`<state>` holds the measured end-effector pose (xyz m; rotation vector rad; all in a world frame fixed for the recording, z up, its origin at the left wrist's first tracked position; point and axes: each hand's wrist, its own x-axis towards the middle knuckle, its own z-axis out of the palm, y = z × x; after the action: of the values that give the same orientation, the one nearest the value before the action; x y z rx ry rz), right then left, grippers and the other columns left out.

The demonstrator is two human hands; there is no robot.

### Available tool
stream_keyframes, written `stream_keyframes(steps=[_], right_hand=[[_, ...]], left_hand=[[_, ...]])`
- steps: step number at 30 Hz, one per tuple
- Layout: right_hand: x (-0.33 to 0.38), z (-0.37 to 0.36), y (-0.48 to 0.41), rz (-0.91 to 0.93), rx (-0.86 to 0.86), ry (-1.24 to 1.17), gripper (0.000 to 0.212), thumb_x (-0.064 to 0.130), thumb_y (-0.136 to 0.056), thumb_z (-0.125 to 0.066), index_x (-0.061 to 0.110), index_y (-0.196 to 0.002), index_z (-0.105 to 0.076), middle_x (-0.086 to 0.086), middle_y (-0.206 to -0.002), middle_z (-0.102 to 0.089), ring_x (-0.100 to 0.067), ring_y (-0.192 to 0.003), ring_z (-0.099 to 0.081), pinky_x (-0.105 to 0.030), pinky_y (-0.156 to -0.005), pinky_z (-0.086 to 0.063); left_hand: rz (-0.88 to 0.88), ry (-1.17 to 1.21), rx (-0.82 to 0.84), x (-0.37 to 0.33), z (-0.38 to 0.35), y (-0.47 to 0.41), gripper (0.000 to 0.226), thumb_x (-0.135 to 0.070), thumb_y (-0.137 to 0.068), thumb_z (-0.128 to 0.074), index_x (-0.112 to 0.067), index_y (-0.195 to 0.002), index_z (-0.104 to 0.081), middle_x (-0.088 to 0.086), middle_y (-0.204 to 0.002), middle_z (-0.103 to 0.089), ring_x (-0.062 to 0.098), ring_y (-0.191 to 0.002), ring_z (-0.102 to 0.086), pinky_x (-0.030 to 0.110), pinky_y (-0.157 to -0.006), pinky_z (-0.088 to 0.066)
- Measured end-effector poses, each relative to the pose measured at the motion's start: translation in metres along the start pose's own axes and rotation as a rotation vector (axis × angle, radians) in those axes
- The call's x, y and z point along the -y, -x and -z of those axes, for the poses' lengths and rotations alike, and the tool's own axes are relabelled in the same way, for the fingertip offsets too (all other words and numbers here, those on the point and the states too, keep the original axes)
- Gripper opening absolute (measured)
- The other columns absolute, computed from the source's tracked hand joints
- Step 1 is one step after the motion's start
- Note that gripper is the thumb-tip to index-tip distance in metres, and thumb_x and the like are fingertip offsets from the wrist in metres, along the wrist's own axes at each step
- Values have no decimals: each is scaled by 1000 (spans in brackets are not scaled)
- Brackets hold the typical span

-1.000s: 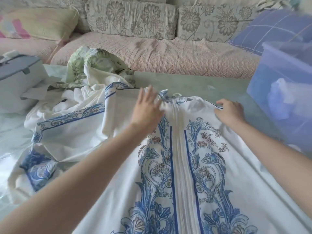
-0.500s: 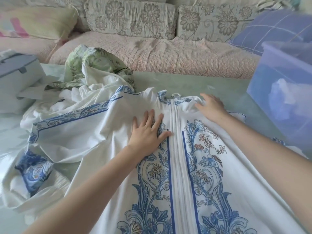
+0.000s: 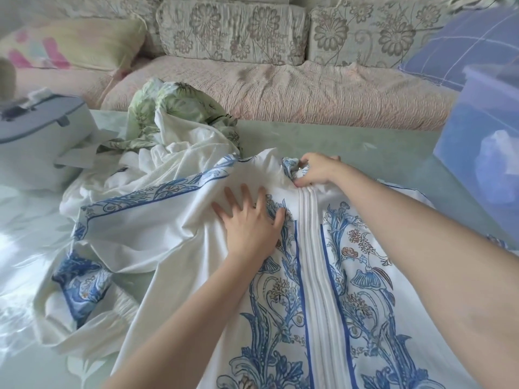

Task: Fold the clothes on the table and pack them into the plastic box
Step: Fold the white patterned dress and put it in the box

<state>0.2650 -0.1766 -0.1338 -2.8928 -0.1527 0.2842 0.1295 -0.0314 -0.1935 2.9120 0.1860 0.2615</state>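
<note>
left grip (image 3: 250,228) released, flat, pinned white-blue garment (image 3: 311,290) on worktop (image 3: 351,141); right grip (image 3: 314,171) pinched collar (image 3: 289,165) at 12 o'clock. step needed collar tugged taut, creases smoothed toward 9 before folding.

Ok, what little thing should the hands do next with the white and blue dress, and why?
Probably the right hand should tug the bunched collar straight while the left hand presses flat on the dress. The collar is crumpled, so it likely needs smoothing before any fold.
</note>
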Motion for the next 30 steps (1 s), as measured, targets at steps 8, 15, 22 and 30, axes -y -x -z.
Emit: stream_keyframes(steps=[8, 15, 22, 30], right_hand=[[-8, 9, 10, 35, -63, -6, 43, 26, -71, -81, 21, -108, -60, -9, -130, -38, -28, -122, -32, -28, -96, -30], [7, 19, 6, -53, 105, -85, 79, 14, -69, -81, 15, -129, -30, -15, -121, -52, -26, -95, -43, -39, -84, -41], [9, 23, 29, 73, -359, -97, 28, 13, -75, -73, 14, -102, -69, -9, -98, -69, -28, -93, -59, -30, -80, -43], [-5, -9, 154, 823, -607, 240, 29, -7, -58, -75, 12, -76, -61, -1, -72, -59, -25, -83, -59, -38, -107, -27]], left_hand=[[1, -8, 14, -1, 0, 0, 65, -63, -91, -19, -33, -149, -15, 6, -159, -8, 36, -144, 6, 62, -109, 8], [-5, 7, 15, -1, -1, -1, 64, -63, -91, -22, -33, -148, -17, 6, -158, -9, 35, -145, 6, 62, -108, 8], [5, 45, 33, 0, 0, -2, 68, -65, -91, -20, -32, -149, -12, 5, -159, -8, 34, -145, 5, 61, -109, 8], [107, 659, -72, 13, 24, 7, 32, -27, -89, -43, -10, -113, -56, 11, -128, -53, 29, -122, -48, 50, -104, -34]])
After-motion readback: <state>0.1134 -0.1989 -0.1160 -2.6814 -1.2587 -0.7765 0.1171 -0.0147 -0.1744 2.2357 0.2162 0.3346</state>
